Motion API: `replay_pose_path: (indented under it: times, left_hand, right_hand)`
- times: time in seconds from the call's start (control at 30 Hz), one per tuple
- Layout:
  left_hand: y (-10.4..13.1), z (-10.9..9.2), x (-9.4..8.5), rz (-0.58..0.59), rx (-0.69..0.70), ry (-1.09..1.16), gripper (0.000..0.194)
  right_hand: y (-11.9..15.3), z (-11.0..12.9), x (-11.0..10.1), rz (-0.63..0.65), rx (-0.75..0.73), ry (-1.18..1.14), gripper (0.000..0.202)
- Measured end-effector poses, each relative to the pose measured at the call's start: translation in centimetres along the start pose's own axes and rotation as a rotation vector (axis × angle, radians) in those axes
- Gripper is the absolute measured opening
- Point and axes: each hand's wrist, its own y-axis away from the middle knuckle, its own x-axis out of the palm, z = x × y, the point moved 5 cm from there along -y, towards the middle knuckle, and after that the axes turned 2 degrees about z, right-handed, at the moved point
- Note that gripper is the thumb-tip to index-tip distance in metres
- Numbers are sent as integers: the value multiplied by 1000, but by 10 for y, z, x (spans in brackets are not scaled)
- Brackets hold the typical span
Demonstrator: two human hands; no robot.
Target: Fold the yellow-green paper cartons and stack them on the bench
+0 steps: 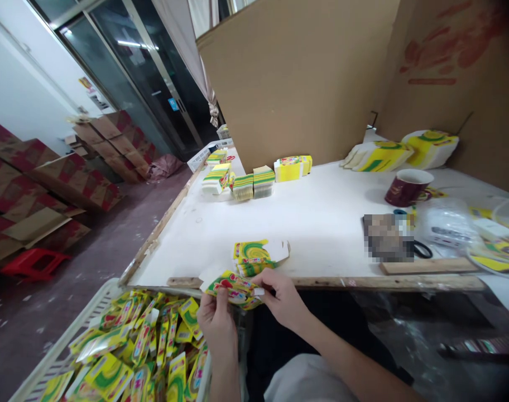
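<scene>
Between my hands, just over the table's front edge, is a small yellow and green printed carton (pixel 230 286) with an open white flap at its left end. My left hand (pixel 218 315) grips its left part, thumb on top. At its right end, the fingers of my right hand (pixel 279 296) are pinched on the carton near a small white tab. Behind it on the table lie more flattened yellow cartons (pixel 254 255), their white flaps pointing right. Below my left hand, a white plastic basket (pixel 106 296) holds many similar yellow packs (pixel 112 374).
Stacks of folded cartons (pixel 243 187) stand at the back left of the white table (pixel 321 223). On the right are a maroon mug (pixel 407 188), a wooden strip (pixel 429 266) and plastic-wrapped items (pixel 447 223). A cardboard sheet (pixel 300 84) rises behind. A red stool (pixel 34 263) sits on the floor.
</scene>
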Motion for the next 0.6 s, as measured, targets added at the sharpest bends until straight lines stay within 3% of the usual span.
replay_pose_path:
  times: [0.07,0.17,0.27,0.37,0.43,0.5,0.6]
  left_hand:
    - [0,-17,-2,16,64,-75,24]
    - [4,-55,-3,116,272,-213,43]
    - [9,-74,1,242,355,-460,63]
    - [8,-57,8,389,191,-737,81]
    - [8,-39,17,520,73,-794,70]
    - [10,-29,25,572,40,-783,55]
    - [16,-26,34,504,46,-786,55]
  right_hand:
    - [-1,2,-8,-42,-77,99,22]
    - [0,9,-19,-127,-175,362,36]
    - [4,24,-16,-105,-266,532,30]
    - [11,41,-2,18,-390,491,26]
    - [14,44,-1,4,-391,398,26]
    - [13,38,-10,-131,-283,266,38]
    - [9,18,-17,-239,-68,26,56]
